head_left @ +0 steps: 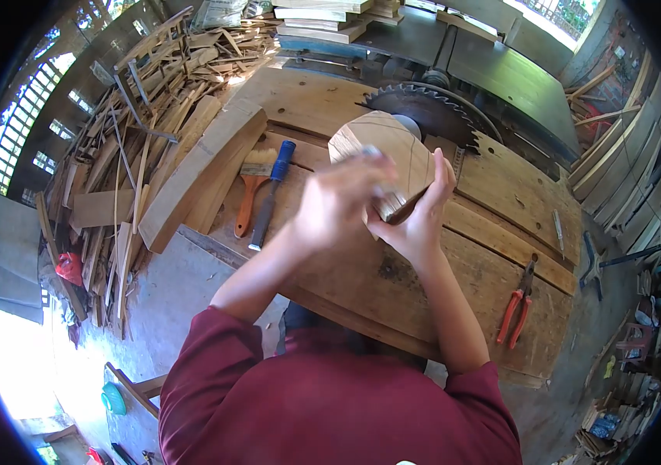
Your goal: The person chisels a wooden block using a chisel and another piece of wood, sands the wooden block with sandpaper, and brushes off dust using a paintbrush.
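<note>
A pale wooden block (392,147) with angled sides and dark pencil lines on its top is held up above the wooden worktable (353,271). My right hand (422,221) grips its near right side, thumb below and fingers along the edge. Smeared by motion, my left hand (338,198) is closed at the block's left side. Something small and silvery shows at its fingers, too blurred to name. Left of that hand lie a blue-handled chisel (281,161) and a brush with an orange handle (246,205).
A toothed circular saw blade (442,112) rises from the table beyond the block. Red-handled pliers (518,302) lie at the right, near a thin knife-like tool (559,232). A thick curved timber (206,170) rests at the left, before piled scrap wood (106,186).
</note>
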Tool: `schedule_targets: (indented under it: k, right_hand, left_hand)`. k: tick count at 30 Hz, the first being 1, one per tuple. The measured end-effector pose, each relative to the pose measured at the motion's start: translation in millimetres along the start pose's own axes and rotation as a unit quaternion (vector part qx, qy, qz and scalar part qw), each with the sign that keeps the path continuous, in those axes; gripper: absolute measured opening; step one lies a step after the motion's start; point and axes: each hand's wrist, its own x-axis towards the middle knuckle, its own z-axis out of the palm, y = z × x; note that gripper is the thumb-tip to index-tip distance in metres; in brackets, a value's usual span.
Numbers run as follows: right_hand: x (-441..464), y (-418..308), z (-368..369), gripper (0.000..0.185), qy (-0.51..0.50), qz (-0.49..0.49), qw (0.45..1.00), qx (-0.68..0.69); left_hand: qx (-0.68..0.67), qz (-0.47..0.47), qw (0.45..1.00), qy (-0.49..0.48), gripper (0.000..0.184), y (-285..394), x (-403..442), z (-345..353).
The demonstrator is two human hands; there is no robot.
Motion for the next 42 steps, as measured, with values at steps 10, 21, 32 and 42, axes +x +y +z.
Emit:
schedule_targets:
  k: [10, 21, 32, 42]
  right_hand:
    - [0.6, 0.4, -0.4, 0.121, -0.008, 0.013, 1.000, 0.004]
    - [-1.6, 1.6, -3.9, 0.124, -0.019, 0.017, 1.000, -0.001]
    - [-0.9, 0.0, -3.1, 0.123, -0.005, 0.012, 1.000, -0.004]
    - [0.9, 1.8, -2.2, 0.120, -0.009, 0.003, 1.000, 0.004]
  left_hand:
    - [0.046, 0.011, 0.999, 0.009, 0.024, -12.0, 3.5, 5.2]
    - [0.019, 0.077, 0.997, 0.025, 0.027, 20.2, 0.7, 13.3]
    - [0.058, 0.034, 0.997, 0.024, 0.028, 18.5, 7.1, 8.5]
    - [0.071, -0.054, 0.995, 0.036, 0.031, -15.0, 10.1, 6.5]
